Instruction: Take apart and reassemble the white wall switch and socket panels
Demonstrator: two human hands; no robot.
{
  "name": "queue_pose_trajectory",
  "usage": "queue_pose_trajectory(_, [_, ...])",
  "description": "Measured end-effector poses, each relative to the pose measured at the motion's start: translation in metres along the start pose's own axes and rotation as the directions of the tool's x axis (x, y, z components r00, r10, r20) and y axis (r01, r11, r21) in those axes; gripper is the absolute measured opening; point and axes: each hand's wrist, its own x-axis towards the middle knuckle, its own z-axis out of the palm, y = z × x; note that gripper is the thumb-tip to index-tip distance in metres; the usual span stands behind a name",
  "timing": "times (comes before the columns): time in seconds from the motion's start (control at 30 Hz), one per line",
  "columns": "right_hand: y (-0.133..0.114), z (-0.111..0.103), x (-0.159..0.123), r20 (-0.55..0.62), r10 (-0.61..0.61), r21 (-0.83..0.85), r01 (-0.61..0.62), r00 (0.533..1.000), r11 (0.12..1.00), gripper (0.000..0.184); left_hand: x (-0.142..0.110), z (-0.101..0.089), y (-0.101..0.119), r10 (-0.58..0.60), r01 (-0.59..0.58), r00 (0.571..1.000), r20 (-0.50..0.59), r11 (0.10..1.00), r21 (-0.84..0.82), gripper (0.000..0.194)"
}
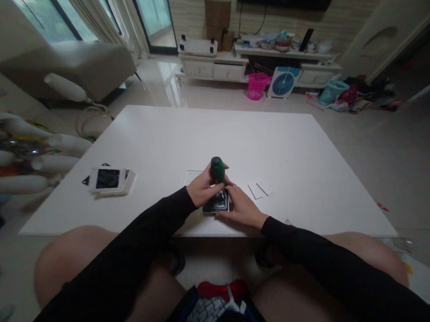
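My left hand [202,188] is closed around the green handle of a screwdriver [217,168], held upright with its dark end up; its shank and tip are hidden. Beneath it, on the table, lies a small black rectangular device [214,204] with a shiny clear edge, partly covered by my hands. My right hand [244,206] grips this device from the right, thumb along its near edge and fingers by the screwdriver's lower end. Just right of my right hand are two thin dark-edged strips [255,191].
The white table [273,141] spreads out in front of me. At its left lies a white box [118,183] with a dark panel. A clear flat sheet [191,173] shows behind my left hand. Beyond stand a pink basket [256,86] and a blue fan [282,82].
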Motion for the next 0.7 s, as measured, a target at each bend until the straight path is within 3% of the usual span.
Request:
queue_pose_trajectory(0.2, [0.003,0.002,0.0,-0.002,-0.006,0.014,0.006,1.0,1.0,0.088,0.007,0.006,-0.003,-0.006,0.006,1.0,-0.022,0.999,0.032,0.024])
queue_pose_trajectory(0.37, [0.004,0.001,0.001,0.011,-0.006,0.025,0.005,1.0,1.0,0.093,0.014,0.011,-0.004,-0.001,0.01,0.994,-0.113,0.997,0.075,0.032])
queue_pose_trajectory(0.53, [0.0,-0.001,0.001,0.021,0.015,0.016,-0.015,1.0,1.0,0.073,0.017,0.005,-0.004,-0.03,0.025,0.994,-0.106,0.999,-0.048,0.04])
queue_pose_trajectory(0.7, [-0.002,-0.002,0.001,0.03,0.024,0.001,-0.024,0.999,1.0,0.069,0.01,0.004,0.002,0.01,-0.011,0.999,-0.04,0.999,-0.04,0.038])
